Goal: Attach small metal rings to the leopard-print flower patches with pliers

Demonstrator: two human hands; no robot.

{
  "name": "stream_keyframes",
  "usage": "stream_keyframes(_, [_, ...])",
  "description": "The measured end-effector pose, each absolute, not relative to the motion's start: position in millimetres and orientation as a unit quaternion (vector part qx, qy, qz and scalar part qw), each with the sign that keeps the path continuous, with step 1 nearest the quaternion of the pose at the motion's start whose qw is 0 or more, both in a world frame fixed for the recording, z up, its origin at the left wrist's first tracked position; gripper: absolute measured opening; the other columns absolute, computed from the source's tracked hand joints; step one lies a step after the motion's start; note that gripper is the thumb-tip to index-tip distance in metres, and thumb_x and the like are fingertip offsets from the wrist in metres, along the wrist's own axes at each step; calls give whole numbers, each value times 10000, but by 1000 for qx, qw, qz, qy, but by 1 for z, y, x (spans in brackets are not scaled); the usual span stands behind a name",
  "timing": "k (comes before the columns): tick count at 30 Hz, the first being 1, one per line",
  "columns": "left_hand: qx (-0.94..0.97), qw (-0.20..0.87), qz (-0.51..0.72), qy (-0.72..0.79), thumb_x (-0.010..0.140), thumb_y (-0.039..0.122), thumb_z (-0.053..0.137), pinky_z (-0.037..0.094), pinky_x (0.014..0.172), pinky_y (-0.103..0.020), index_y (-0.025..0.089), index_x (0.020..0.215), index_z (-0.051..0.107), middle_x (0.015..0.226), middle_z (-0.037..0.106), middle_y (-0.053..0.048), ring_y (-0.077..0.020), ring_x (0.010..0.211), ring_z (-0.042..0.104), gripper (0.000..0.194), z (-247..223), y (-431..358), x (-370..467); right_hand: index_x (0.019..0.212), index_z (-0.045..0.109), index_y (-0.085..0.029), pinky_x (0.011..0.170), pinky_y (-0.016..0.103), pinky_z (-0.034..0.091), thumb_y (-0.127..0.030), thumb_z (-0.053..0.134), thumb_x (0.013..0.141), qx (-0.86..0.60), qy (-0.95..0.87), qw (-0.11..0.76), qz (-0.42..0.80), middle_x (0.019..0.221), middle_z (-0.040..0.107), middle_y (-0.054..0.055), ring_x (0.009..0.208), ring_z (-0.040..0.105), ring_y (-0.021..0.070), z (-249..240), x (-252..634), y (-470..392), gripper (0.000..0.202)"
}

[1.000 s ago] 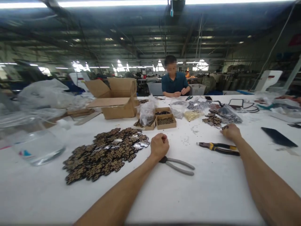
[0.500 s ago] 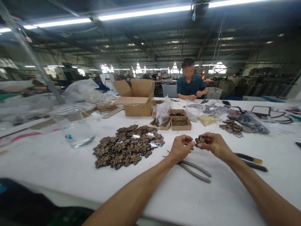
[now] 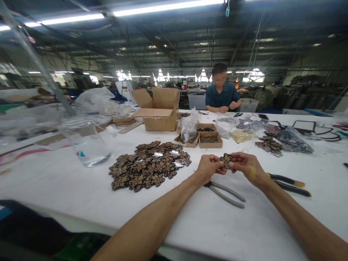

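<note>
A small leopard-print patch (image 3: 226,161) with a dark scalloped edge is held up above the white table between both hands. My left hand (image 3: 210,167) pinches its left side, and my right hand (image 3: 246,166) grips the right side with thumb and fingers. Under my left wrist lie grey-handled pliers (image 3: 227,193), their jaws partly hidden by the arm. Beside my right wrist rest pliers with black and yellow handles (image 3: 292,183), partly covered. A pile of similar leopard-print patches (image 3: 148,165) spreads to the left of my hands.
Beyond my hands stand small cardboard trays (image 3: 210,145) of tiny parts, a clear plastic bag (image 3: 189,125) and an open cardboard box (image 3: 160,121). A clear jug of liquid (image 3: 92,150) is at left. Another person (image 3: 222,92) sits across the table (image 3: 190,221).
My left hand has come to the patch and now grips its left side. The patch has turned to show more of its leopard-print face. The view has shifted slightly.
</note>
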State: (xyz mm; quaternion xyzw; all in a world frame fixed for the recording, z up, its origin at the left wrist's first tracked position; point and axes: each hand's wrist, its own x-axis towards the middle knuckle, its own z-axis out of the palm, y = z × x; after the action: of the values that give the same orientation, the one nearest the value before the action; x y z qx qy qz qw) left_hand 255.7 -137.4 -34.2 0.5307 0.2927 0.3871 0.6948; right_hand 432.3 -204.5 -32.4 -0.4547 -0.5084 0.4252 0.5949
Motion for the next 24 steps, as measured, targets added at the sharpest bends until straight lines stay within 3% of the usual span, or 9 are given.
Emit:
stream_keyframes(7, [634,660,301,270,704,250,806,566,532,-257,75,814,635,702,690,-94,-178,602,689,268,-31,-146,253,1040,669,-160,603,319,516,-419,898,596,-468,-503,612,391,810,723,73,674,635,191,-43,431,-199,563])
stream_keyframes(13, [646,619,355,272,759,303,767,557,508,-243,70,856,636,738,698,-105,-176,582,691,284,-31,-144,254,1067,676,-173,633,329,517,-487,685,834,-514,-543,609,266,824,729,78,642,614,173,-37,445,-200,392])
stream_keyframes(17, [628,615,380,287,766,248,763,557,497,-236,79,922,637,756,695,-94,-193,596,707,262,-32,-138,253,922,728,-184,656,327,507,-436,666,820,-615,-599,495,134,810,730,73,673,631,195,-46,476,-198,278])
stream_keyframes(24, [578,644,401,299,730,158,798,586,518,-259,80,969,620,806,704,-107,-214,615,724,307,-36,-127,253,855,770,-217,713,317,495,-336,635,789,-647,-690,313,89,833,744,61,732,651,213,-55,492,-199,192])
